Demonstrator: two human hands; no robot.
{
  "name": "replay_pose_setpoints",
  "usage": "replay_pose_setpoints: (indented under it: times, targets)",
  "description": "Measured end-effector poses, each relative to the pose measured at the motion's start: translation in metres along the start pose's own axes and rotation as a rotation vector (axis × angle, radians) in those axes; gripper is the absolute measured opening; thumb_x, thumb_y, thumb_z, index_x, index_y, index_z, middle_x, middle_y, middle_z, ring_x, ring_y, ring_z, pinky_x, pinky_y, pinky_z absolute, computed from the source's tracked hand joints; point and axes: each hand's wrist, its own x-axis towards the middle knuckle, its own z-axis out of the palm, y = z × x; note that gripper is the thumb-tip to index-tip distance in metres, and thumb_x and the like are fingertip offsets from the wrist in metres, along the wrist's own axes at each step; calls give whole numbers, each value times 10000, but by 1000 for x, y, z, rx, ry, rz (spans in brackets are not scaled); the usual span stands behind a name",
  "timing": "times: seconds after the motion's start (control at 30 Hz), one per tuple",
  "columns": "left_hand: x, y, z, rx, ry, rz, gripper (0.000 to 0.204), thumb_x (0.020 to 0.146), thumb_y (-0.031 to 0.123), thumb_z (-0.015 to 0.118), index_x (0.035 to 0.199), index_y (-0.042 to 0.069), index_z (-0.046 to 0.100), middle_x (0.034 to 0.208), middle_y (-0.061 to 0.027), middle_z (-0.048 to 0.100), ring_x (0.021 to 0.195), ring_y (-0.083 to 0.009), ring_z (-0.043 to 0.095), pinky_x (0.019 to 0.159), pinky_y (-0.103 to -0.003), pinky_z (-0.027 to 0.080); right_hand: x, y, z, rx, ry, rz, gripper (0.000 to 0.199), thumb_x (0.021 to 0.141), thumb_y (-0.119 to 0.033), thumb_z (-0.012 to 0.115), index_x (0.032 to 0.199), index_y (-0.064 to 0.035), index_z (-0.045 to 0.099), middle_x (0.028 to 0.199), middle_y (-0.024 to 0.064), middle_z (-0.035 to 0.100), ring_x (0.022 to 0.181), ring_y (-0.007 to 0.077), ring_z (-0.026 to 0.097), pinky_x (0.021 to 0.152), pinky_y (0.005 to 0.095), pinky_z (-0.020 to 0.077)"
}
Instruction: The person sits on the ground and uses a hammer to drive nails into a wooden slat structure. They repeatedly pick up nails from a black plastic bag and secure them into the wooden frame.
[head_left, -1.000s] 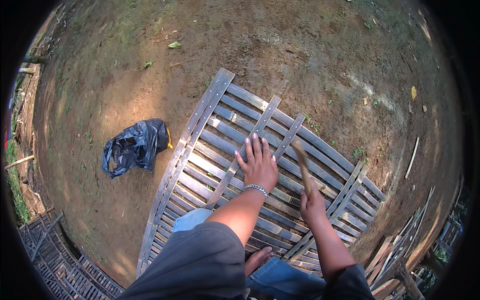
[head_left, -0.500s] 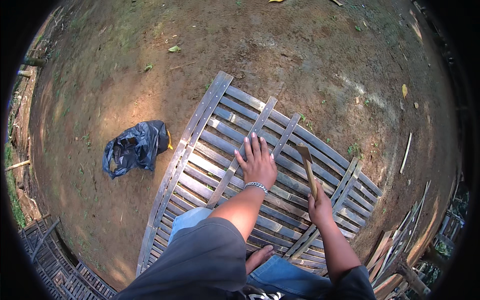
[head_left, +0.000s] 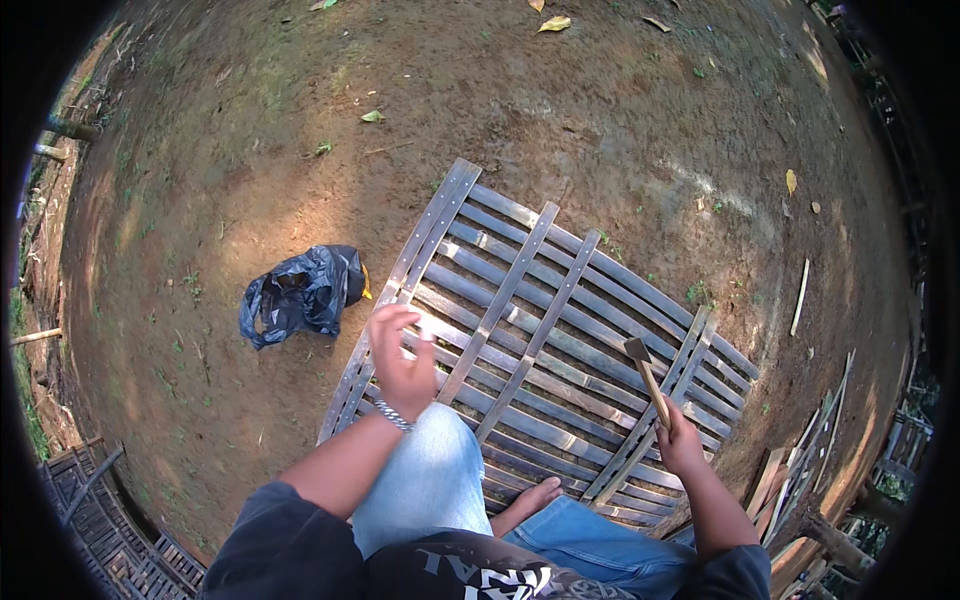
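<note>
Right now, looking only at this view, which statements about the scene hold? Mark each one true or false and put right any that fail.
1. The right hand grips a wooden-handled tool. True.
2. The black plastic bag lies to the right of the slatted frame. False: it lies to the left of it.
3. The wrist of the left hand is bare. False: a silver-coloured bracelet circles it.
4. A bare foot shows between the blue trouser legs. True.
5. The tool's head is nearer the person's body than the right hand is. False: it is at the end farther from the body.
</note>
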Motion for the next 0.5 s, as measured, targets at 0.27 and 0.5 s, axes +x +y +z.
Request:
replay_pose_setpoints:
  times: [0.27, 0.5]
  targets:
    - [52, -170, -161, 557, -85, -667, 190, 941, 144, 647, 1041, 1, 724, 983, -192, 738, 903, -343, 716, 847, -426, 551, 10, -33, 19, 73, -7, 14, 570, 962, -122, 626, 1503, -151, 451, 1160, 279, 678, 1106, 457, 659, 933, 479, 525]
    - [79, -144, -125, 1037, -358, -419, 244, 889, 207, 680, 1046, 36, 755, 1025, -244, 734, 954, -391, 716, 871, -488, 563, 18, -58, 12, 40, 38, -59, 561, 969, -149, 618, 1503, -152, 446, 1065, 267, 700, 1035, 478, 664, 888, 500, 526]
